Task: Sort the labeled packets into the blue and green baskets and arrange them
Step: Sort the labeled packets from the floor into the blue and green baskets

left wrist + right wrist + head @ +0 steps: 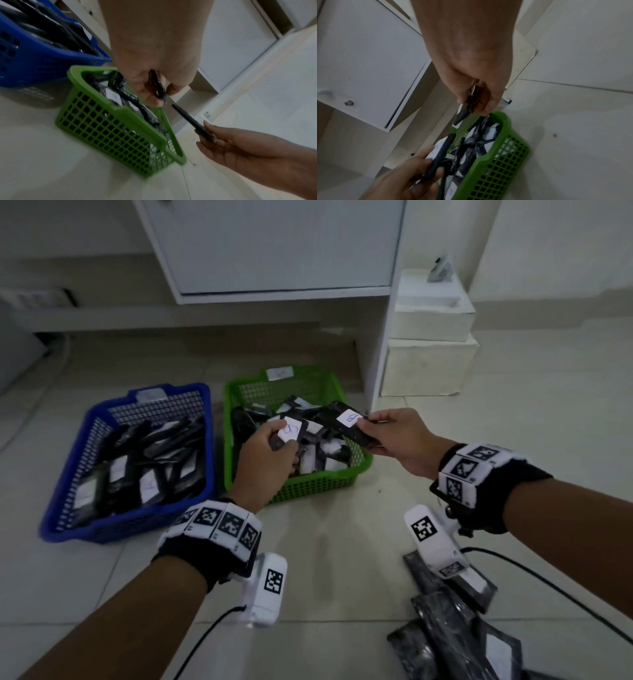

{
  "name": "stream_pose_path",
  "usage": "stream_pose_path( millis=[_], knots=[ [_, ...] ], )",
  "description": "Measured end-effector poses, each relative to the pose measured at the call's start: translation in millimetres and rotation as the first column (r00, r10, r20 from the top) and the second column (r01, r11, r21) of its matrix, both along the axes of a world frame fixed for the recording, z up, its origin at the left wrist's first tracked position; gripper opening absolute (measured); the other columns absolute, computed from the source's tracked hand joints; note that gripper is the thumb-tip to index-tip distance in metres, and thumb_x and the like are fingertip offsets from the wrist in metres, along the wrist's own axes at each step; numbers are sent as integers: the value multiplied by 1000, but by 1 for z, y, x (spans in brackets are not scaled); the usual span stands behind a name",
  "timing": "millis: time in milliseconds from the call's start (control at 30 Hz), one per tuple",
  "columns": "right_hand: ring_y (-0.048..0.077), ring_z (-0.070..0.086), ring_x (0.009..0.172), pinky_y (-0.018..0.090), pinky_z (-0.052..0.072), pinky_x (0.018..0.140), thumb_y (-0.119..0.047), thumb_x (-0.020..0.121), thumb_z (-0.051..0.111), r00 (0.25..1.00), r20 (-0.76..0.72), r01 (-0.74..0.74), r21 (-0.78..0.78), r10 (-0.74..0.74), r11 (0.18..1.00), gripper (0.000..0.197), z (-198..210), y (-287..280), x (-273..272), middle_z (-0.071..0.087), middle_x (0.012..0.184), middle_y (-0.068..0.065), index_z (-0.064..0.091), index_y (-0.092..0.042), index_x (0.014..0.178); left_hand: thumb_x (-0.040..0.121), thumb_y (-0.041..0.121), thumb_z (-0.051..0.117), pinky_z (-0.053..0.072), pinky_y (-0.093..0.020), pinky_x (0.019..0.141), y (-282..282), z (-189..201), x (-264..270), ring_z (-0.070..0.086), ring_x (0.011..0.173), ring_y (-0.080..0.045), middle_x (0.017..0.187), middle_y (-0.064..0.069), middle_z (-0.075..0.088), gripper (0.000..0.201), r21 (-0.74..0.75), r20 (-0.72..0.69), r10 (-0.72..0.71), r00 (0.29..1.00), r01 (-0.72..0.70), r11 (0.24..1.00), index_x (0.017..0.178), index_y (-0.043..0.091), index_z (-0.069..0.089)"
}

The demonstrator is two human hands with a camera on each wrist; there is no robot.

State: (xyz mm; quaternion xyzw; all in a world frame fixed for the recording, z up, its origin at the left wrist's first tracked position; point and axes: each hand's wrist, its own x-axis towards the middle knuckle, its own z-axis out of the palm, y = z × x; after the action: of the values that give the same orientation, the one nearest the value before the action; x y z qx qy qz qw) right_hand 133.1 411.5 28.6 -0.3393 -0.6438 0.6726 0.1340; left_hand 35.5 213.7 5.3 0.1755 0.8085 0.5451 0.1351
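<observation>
On the tiled floor stand a blue basket at the left and a green basket to its right, both holding several black packets with white labels. My left hand grips a black packet with a white label marked B, held over the green basket. My right hand pinches another black packet with a B label above the basket's right rim. In the left wrist view the left hand pinches its packet edge-on above the green basket. In the right wrist view the right hand pinches its packet over the green basket.
A pile of black packets lies on the floor at the bottom right. A white cabinet stands behind the baskets, with white foam blocks to its right. Black cables trail from the wrist cameras.
</observation>
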Motion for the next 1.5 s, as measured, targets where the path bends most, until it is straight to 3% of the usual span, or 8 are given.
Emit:
stream_pose_path(
  millis=[300, 433, 633, 800, 1100, 1300, 1400, 1500],
  knots=[
    [13, 65, 72, 27, 59, 60, 3, 94, 58, 990, 36, -143, 133, 140, 981, 28, -20, -14, -78, 63, 99, 4, 60, -8, 119, 102, 28, 58, 59, -41, 91, 22, -12, -89, 72, 92, -18, 93, 4, 69, 49, -57, -34, 44, 998, -46, 997, 147, 12, 45],
    [8, 59, 72, 11, 50, 52, -4, 95, 60, 970, 138, -241, 402, 201, 883, 23, -37, -7, -92, 61, 98, -5, 64, -14, 115, 99, 47, 58, 49, -37, 103, 27, -37, -100, 64, 115, -22, 123, -5, 69, 55, -217, -146, -3, 989, -29, 976, 140, 12, 54],
    [14, 60, 91, 14, 34, 74, -18, 95, 62, 913, 310, -405, 760, 264, 508, 27, -42, 2, -91, 69, 105, 6, 69, -12, 121, 100, 52, 49, 51, -37, 78, 22, -36, -89, 67, 103, -30, 112, -6, 73, 43, -531, -550, -155, 821, -200, 823, 127, 23, 64],
    [16, 55, 87, 25, 37, 73, -24, 89, 70, 921, 312, -381, 846, 235, 372, 25, -29, 15, -56, 62, 95, 4, 70, -13, 111, 95, 52, 52, 36, -25, 47, 32, -12, -41, 59, 60, -16, 68, 8, 63, 24, -445, -685, -232, 691, -144, 884, 101, 33, 65],
    [22, 65, 78, 27, 45, 74, -24, 80, 78, 798, 583, -595, 718, 155, 361, 14, -22, 54, 108, 71, 81, 5, 74, -10, 80, 88, 59, 56, 28, -27, 53, 57, -47, 100, 61, 72, -13, 66, 12, 54, 24, -738, -368, -828, 422, 408, 537, 91, 38, 66],
    [28, 63, 101, 31, 44, 85, -49, 82, 73, 423, 883, -860, 321, 202, 396, 51, -65, 39, 184, 69, 103, 9, 68, -4, 104, 95, 55, 54, 52, -41, 82, 65, -90, 148, 48, 116, -21, 138, 8, 45, 59, -770, -124, -937, 327, 564, 299, 148, 38, 35],
    [26, 57, 87, 33, 45, 77, -48, 77, 77, 414, 888, -855, 302, 203, 422, 44, -89, 27, 195, 57, 81, 4, 53, -11, 76, 98, 48, 55, 47, -44, 96, 70, -105, 155, 36, 128, -25, 157, 5, 32, 69, -720, -94, -931, 354, 621, 309, 157, 28, 26],
    [29, 56, 100, 35, 47, 82, -43, 69, 84, 497, 842, -804, 356, 210, 477, 56, -91, 24, 202, 59, 105, 12, 56, -8, 103, 93, 48, 63, 45, -46, 98, 70, -109, 157, 39, 122, -27, 149, 1, 40, 74, -634, -102, -898, 427, 668, 390, 155, 26, 30]
  ],
)
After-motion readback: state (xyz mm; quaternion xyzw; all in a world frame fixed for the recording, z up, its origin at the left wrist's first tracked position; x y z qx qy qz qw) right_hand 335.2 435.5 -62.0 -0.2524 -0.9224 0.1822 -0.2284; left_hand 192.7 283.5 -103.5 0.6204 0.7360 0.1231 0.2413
